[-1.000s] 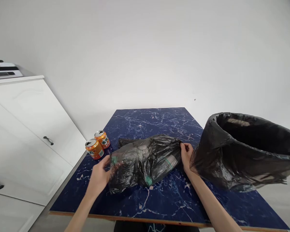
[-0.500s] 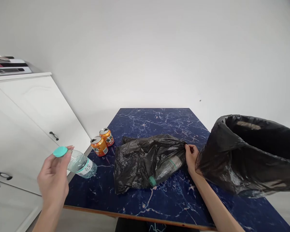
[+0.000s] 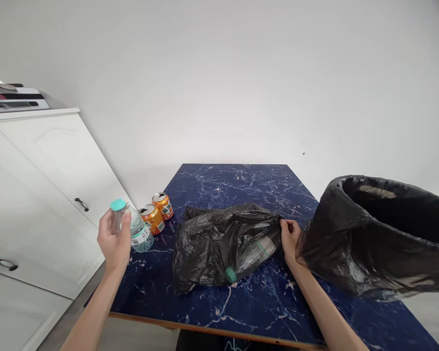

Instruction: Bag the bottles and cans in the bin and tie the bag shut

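Note:
My left hand (image 3: 114,239) is closed around the upper part of a clear plastic bottle (image 3: 142,235) with a turquoise cap, over the table's left side. The bottle leans slightly, its base at the tabletop; I cannot tell whether it rests there. My right hand (image 3: 289,236) pinches the gathered right end of a black plastic bag (image 3: 208,248) lying on the table. Through the thin film shows another bottle (image 3: 251,256) with a green cap, lying on its side. Two orange drink cans, a nearer can (image 3: 152,220) and a farther can (image 3: 163,206), stand just beyond the left-hand bottle.
A bin lined with a black bag (image 3: 336,229) stands at the right, close to my right hand. The blue marbled table (image 3: 237,185) meets the white wall. White cabinets (image 3: 40,195) with dark handles are on the left.
My left hand has moved right and away from me with the bottle, bringing it from a strong tilt to nearly upright beside the cans. My right hand stays on the bag.

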The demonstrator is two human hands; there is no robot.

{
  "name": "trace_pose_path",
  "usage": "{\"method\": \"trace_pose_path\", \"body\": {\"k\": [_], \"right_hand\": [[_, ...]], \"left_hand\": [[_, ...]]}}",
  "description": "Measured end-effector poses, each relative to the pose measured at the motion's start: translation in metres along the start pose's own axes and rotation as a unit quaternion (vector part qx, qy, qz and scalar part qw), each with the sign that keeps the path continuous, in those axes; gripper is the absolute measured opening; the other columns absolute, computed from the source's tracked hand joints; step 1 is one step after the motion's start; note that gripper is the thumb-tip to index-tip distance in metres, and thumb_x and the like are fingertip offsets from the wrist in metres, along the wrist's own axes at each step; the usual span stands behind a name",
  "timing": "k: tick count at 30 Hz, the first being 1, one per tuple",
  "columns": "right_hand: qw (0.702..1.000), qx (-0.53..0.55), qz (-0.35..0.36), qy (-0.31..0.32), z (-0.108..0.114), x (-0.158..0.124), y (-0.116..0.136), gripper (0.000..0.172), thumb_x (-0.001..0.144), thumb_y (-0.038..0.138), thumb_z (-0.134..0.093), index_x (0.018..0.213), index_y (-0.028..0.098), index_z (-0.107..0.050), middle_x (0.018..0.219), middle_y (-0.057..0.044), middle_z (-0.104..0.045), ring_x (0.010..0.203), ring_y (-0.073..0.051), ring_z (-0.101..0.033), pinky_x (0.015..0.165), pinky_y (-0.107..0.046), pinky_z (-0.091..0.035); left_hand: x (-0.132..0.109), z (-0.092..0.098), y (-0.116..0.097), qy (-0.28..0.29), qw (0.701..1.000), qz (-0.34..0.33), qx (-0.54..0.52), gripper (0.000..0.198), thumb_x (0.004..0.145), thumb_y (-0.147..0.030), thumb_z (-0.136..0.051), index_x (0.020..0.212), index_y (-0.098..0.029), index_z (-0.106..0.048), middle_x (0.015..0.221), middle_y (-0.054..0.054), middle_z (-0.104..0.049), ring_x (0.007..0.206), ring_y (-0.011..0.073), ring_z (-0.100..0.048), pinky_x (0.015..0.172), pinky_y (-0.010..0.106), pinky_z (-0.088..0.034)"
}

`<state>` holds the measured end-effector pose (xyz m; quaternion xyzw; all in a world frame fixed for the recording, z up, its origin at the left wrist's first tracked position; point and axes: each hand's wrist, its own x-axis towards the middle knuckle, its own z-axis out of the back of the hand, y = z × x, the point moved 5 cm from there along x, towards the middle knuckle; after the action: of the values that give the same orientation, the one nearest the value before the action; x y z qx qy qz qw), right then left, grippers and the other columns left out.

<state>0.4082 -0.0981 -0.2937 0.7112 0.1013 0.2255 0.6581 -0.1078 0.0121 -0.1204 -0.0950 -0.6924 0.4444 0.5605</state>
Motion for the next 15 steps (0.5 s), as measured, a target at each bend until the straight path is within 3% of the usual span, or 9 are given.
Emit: {"method": "trace_pose_path", "body": {"k": [4, 7, 9, 10, 12, 14, 15], "right_hand": [[1.000, 0.001, -0.001, -0.001, 0.000, 0.001, -0.001, 0.049, 0.074, 0.074, -0.066, 0.079, 0.025, -0.061, 0.073, -0.002, -0.064, 0.074, -0.024, -0.062, 0.070, -0.036, -0.050], [1.000, 0.003, -0.002, -0.003, 0.000, 0.001, -0.002, 0.048, 0.075, 0.072, -0.066, 0.079, 0.025, -0.061, 0.072, -0.001, -0.064, 0.074, -0.024, -0.062, 0.070, -0.036, -0.050], [1.000, 0.005, -0.002, -0.005, 0.000, 0.002, -0.003, 0.047, 0.076, 0.072, -0.065, 0.080, 0.025, -0.061, 0.072, -0.001, -0.064, 0.075, -0.024, -0.062, 0.069, -0.036, -0.049], [1.000, 0.005, -0.001, -0.005, -0.001, 0.002, -0.004, 0.047, 0.076, 0.072, -0.065, 0.080, 0.025, -0.061, 0.072, -0.001, -0.063, 0.075, -0.024, -0.062, 0.069, -0.036, -0.049], [1.000, 0.006, 0.000, -0.004, -0.002, 0.002, -0.005, 0.046, 0.077, 0.071, -0.066, 0.079, 0.025, -0.061, 0.072, -0.001, -0.063, 0.074, -0.023, -0.062, 0.069, -0.036, -0.049], [1.000, 0.007, 0.001, -0.002, -0.003, 0.003, -0.006, 0.046, 0.077, 0.071, -0.066, 0.078, 0.026, -0.060, 0.071, -0.001, -0.063, 0.074, -0.023, -0.062, 0.069, -0.035, -0.049], [1.000, 0.008, 0.002, -0.001, -0.003, 0.003, -0.006, 0.046, 0.077, 0.072, -0.066, 0.078, 0.026, -0.060, 0.071, -0.001, -0.063, 0.074, -0.023, -0.062, 0.069, -0.035, -0.049]], "left_hand": [[-0.008, 0.000, -0.007, 0.047, 0.998, -0.033, 0.022, 0.068, 0.094, -0.050, -0.076, 0.150, -0.019, -0.054, 0.155, 0.017, -0.062, 0.147, 0.0313, -0.059, 0.128, 0.050, -0.042], [-0.037, 0.017, -0.025, -0.005, 0.987, -0.113, 0.113, 0.076, 0.091, -0.042, -0.081, 0.154, -0.017, -0.047, 0.162, 0.023, -0.046, 0.154, 0.0346, -0.045, 0.127, 0.052, -0.040], [-0.069, 0.027, -0.038, -0.029, 0.977, -0.145, 0.155, 0.061, 0.095, -0.039, -0.076, 0.146, -0.017, -0.050, 0.150, 0.022, -0.052, 0.141, 0.0350, -0.055, 0.116, 0.053, -0.048], [-0.085, 0.026, -0.042, 0.010, 0.975, -0.146, 0.166, 0.046, 0.099, -0.038, -0.070, 0.137, -0.018, -0.054, 0.138, 0.019, -0.058, 0.129, 0.0334, -0.062, 0.110, 0.052, -0.051], [-0.116, 0.012, -0.045, 0.157, 0.956, -0.131, 0.212, 0.029, 0.104, -0.042, -0.061, 0.123, -0.021, -0.060, 0.117, 0.012, -0.066, 0.113, 0.0318, -0.066, 0.104, 0.052, -0.051], [-0.139, -0.003, -0.041, 0.270, 0.924, -0.080, 0.257, 0.034, 0.105, -0.051, -0.054, 0.122, -0.022, -0.061, 0.111, 0.010, -0.069, 0.109, 0.0331, -0.067, 0.102, 0.055, -0.050], [-0.145, -0.010, -0.038, 0.300, 0.910, -0.051, 0.281, 0.042, 0.104, -0.058, -0.053, 0.125, -0.022, -0.061, 0.112, 0.011, -0.069, 0.110, 0.0354, -0.066, 0.102, 0.057, -0.049]]}}
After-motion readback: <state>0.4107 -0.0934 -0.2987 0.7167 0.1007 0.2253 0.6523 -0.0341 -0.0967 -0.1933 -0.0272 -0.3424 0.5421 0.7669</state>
